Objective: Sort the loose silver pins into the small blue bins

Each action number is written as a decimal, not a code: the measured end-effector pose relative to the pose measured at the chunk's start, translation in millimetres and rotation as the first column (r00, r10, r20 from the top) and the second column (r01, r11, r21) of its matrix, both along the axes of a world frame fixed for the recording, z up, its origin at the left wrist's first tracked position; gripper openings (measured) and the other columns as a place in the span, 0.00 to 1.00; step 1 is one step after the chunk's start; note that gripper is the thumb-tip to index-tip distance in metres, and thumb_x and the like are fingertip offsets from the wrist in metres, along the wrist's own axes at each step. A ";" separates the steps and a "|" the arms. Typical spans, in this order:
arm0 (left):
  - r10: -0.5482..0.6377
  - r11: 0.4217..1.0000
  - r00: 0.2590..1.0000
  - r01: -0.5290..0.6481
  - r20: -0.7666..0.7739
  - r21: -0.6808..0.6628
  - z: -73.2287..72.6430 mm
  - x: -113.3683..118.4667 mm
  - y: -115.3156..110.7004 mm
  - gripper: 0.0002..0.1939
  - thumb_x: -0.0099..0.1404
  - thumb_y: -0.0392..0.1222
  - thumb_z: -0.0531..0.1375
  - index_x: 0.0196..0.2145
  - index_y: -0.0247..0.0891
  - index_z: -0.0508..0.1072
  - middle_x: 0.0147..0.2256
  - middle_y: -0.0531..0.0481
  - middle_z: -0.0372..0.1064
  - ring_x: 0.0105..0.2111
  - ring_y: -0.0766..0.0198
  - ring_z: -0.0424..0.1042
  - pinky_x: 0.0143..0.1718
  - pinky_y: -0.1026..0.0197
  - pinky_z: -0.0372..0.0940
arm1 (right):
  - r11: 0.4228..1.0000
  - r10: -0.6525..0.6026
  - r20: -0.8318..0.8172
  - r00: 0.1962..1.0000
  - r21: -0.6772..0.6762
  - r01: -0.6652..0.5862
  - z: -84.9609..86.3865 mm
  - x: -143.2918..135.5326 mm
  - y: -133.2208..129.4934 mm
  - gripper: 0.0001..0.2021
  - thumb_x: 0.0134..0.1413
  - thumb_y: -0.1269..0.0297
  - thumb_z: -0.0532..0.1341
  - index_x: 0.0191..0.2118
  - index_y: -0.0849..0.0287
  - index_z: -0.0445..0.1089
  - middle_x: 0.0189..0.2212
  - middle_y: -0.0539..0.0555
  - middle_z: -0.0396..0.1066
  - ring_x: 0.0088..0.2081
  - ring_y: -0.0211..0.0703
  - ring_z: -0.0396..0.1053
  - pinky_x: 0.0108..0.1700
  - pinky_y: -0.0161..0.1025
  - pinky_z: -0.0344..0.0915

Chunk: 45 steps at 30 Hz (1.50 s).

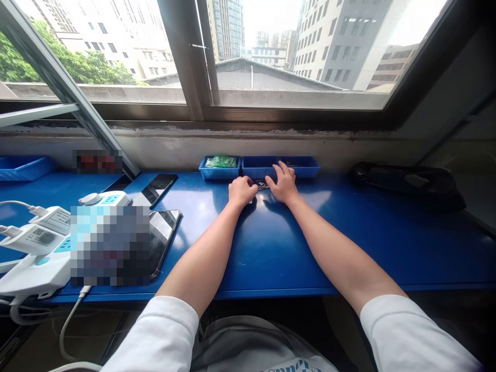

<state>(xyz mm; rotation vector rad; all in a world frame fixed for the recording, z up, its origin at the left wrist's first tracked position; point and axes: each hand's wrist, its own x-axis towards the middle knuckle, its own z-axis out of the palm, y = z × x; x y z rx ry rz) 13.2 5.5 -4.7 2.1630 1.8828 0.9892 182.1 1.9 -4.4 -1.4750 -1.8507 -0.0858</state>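
Small dark, thin pieces (263,184) lie in a little pile on the blue tabletop, between my two hands. At the pile's left edge is my left hand (242,191), its fingers curled together; what they hold, if anything, is too small to make out. My right hand (285,185) is on the other side with its fingers spread, the thumb by the pile and the fingertips over the front rim of a long blue bin (256,166). Small dark pieces (292,165) also show inside that bin. A smaller blue bin (219,174) beside it holds green-tinted clear plastic packets (221,162).
Two phones (158,187) (166,232) lie on the blue table (271,258) at the left. Close by is a white power strip (29,276) with chargers and cables. Another blue tray (27,169) stands far left. A black bag-like item (406,186) lies at the right. A window is behind.
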 end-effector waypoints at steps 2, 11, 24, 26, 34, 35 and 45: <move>-0.003 1.000 1.000 0.003 0.000 -0.019 -0.9 -0.3 1.4 0.07 0.54 0.44 0.58 0.30 0.41 0.74 0.34 0.46 0.73 0.36 0.56 0.71 0.39 0.57 0.64 | 0.997 0.071 0.012 0.997 0.032 -0.071 1.1 -0.9 -1.5 0.20 0.56 0.56 0.54 0.51 0.62 0.66 0.52 0.63 0.62 0.53 0.57 0.55 0.55 0.54 0.56; -0.101 0.992 0.994 0.097 -0.051 -0.084 -0.1 -1.3 0.1 0.10 0.51 0.41 0.60 0.32 0.43 0.76 0.36 0.47 0.73 0.38 0.55 0.71 0.41 0.57 0.64 | 0.949 0.288 0.151 0.946 -0.174 -0.262 -6.4 -2.7 -1.0 0.16 0.53 0.61 0.59 0.48 0.58 0.71 0.44 0.58 0.69 0.46 0.51 0.62 0.50 0.48 0.62; -0.183 0.983 0.982 0.181 -0.047 -0.036 -3.1 -1.8 -1.2 0.10 0.56 0.36 0.56 0.34 0.43 0.76 0.36 0.48 0.73 0.36 0.60 0.71 0.38 0.61 0.65 | 0.955 0.252 0.046 0.967 -0.172 -0.241 -5.5 -0.9 6.4 0.07 0.54 0.69 0.58 0.35 0.59 0.75 0.36 0.56 0.73 0.40 0.45 0.68 0.45 0.41 0.64; -0.199 0.980 0.978 0.197 -0.059 -0.038 -3.1 -1.8 -1.7 0.10 0.57 0.36 0.56 0.35 0.43 0.75 0.36 0.49 0.72 0.37 0.60 0.71 0.38 0.61 0.65 | 0.957 0.241 0.026 0.970 -0.171 -0.233 -5.6 -0.8 7.0 0.07 0.54 0.70 0.58 0.33 0.59 0.74 0.35 0.56 0.73 0.39 0.44 0.69 0.44 0.40 0.64; -0.199 0.980 0.979 0.199 -0.041 -0.002 -1.8 0.1 -4.2 0.12 0.59 0.38 0.57 0.41 0.42 0.73 0.40 0.48 0.71 0.40 0.60 0.70 0.41 0.62 0.65 | 0.967 0.236 -0.040 0.971 -0.084 -0.239 -6.0 -1.4 5.3 0.07 0.56 0.69 0.55 0.31 0.58 0.69 0.33 0.54 0.70 0.37 0.43 0.66 0.42 0.39 0.62; -0.205 0.978 0.978 0.206 -0.034 0.019 -1.7 0.4 -4.3 0.12 0.59 0.39 0.57 0.42 0.42 0.73 0.41 0.48 0.71 0.40 0.60 0.70 0.41 0.62 0.64 | 0.969 0.237 -0.053 0.970 -0.063 -0.240 -5.9 -1.4 5.1 0.07 0.56 0.69 0.54 0.31 0.58 0.69 0.33 0.54 0.70 0.37 0.43 0.66 0.42 0.39 0.61; -0.266 0.952 0.963 0.255 0.046 0.170 -1.5 2.0 -3.3 0.11 0.64 0.44 0.56 0.41 0.41 0.75 0.36 0.49 0.74 0.37 0.62 0.70 0.41 0.62 0.63 | 0.965 0.261 -0.109 0.959 0.023 -0.260 -5.4 -0.8 5.7 0.15 0.63 0.61 0.45 0.26 0.56 0.60 0.28 0.53 0.65 0.32 0.42 0.63 0.36 0.38 0.57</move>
